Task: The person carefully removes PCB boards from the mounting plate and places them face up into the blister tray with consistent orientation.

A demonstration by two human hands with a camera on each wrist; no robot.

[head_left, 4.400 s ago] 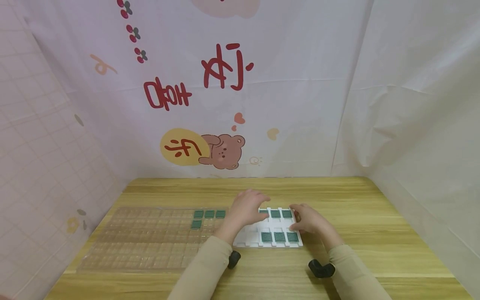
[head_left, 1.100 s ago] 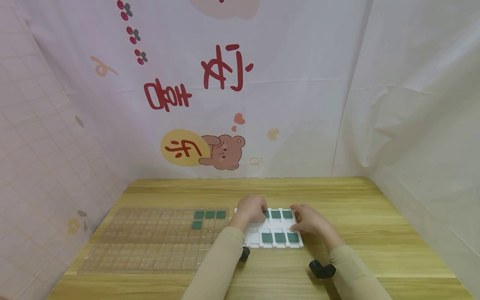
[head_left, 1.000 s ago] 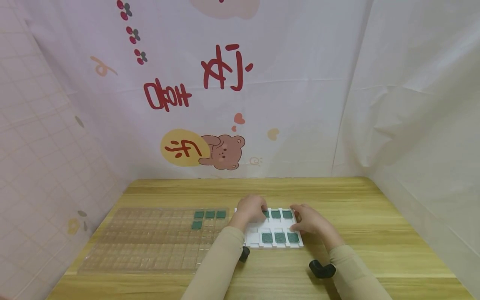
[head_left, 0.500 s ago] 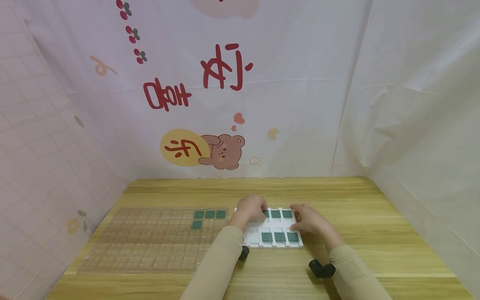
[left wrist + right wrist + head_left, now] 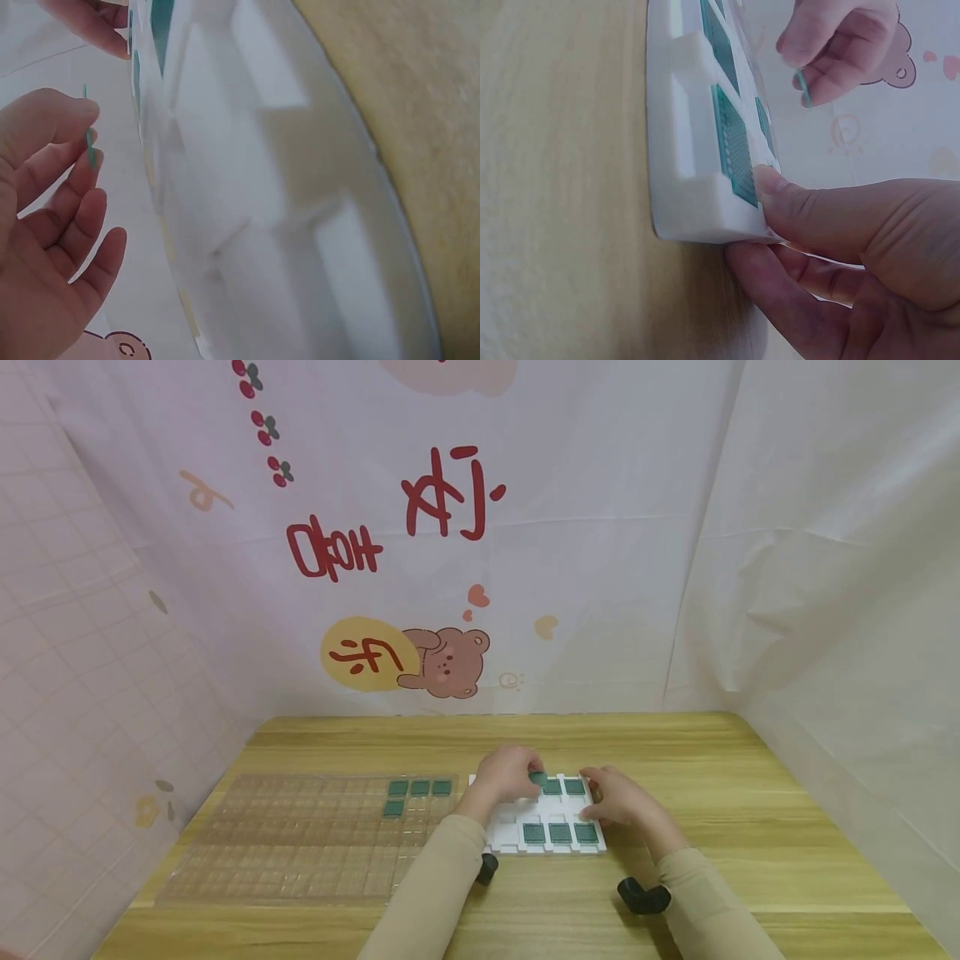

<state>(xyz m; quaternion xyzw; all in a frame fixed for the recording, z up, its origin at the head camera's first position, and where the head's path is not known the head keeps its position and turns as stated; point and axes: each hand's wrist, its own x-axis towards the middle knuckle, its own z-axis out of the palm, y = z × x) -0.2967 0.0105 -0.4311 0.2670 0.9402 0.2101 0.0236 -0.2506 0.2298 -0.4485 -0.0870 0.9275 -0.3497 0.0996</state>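
Observation:
My left hand pinches a thin square green chip between thumb and fingertips, raised above the back row of a white slotted tray. The left wrist view shows this chip edge-on, with the other fingers loosely bent below it. At the tray's right end, my right hand grips the edge. In the right wrist view its thumb lies on the top beside a seated chip, and the fingers are against the end wall. Several other green chips sit in the tray's two rows.
Left of the white tray lies a large clear plastic tray divided into small cells. Several green chips sit at its back right corner. A patterned white cloth hangs behind the wooden table.
My left hand first moved in over the back row of the white tray. Since half a second ago it has lifted a chip from its slot. My right hand has stayed in place.

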